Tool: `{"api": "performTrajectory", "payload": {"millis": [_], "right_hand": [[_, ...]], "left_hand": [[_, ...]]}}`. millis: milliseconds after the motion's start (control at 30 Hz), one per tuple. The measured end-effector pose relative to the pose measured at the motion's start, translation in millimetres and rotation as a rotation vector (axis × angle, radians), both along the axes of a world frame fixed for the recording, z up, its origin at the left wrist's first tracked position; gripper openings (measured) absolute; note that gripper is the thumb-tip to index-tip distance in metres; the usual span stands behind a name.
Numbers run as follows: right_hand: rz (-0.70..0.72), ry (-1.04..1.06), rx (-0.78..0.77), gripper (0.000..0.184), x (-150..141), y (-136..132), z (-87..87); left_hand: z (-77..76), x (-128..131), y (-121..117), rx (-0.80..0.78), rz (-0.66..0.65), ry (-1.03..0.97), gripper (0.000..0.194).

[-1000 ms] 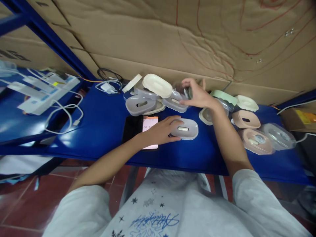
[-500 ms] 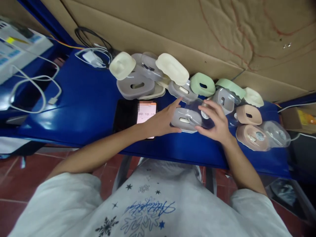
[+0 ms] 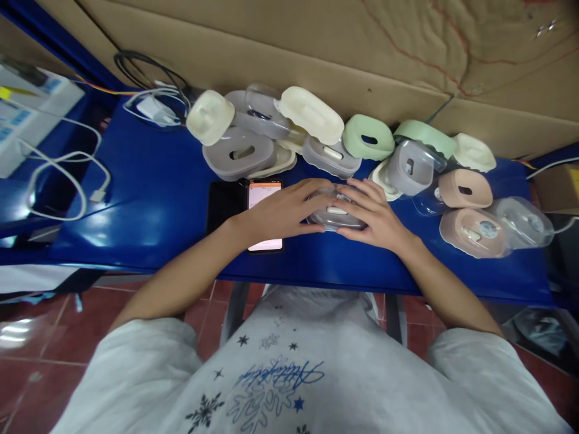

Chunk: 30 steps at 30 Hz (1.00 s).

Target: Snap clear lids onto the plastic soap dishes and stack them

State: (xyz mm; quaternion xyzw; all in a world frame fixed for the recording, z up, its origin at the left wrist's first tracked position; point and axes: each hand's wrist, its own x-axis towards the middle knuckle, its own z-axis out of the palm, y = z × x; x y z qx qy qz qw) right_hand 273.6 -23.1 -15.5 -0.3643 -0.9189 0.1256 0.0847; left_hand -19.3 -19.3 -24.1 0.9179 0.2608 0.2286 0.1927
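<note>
Phone [image 3: 263, 194] near the held box [image 3: 340, 219] is partly hidden (by left hand [image 3: 289, 208])

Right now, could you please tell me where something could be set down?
Widest bare patch: between the white cable and black panel beside the phone; a smaller one, between the right forearm and clear-covered peach box. The cardboard side is crowded.

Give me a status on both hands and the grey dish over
Left hand and right hand both on the covered grey dish. Clear cover looks seated. Phone close by, partly under left forearm.
</note>
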Motion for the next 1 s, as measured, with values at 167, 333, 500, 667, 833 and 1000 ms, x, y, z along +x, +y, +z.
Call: {"api": "performTrajectory", "payload": {"millis": [167, 333, 500, 667, 833, 1000], "right_hand": [[0.086, 0.117, 0.047, 0.058, 0.7, 0.2, -6.0], [0.174, 0.252, 0.206, 0.064, 2.3, 2.5, -18.3], [0.173, 0.164, 0.221, 0.067, 0.2, 0.4, -17.2], [0.192, 0.173, 0.229, 0.069, -1.3, -0.5, -17.3], [0.152, 0.239, 0.109, 0.068, -2.9, 0.1, -15.5], [0.134, 0.184, 0.049, 0.074, -4.5, -0.6, -7.6]], "left_hand": [[0.9, -2.8, 2.6, 0.118, -0.01, 0.032, 0.051], [3.2, -3.0, 4.0, 0.204, -0.023, 0.037, 0.05], [9.4, -1.4, 0.2, 0.29, 0.006, 0.108, 0.051], [12.7, -0.4, -2.6, 0.329, 0.021, 0.182, 0.049], [10.7, -0.6, -2.7, 0.266, 0.046, 0.191, 0.05], [10.8, 0.0, -4.1, 0.253, 0.053, 0.189, 0.054]]}}
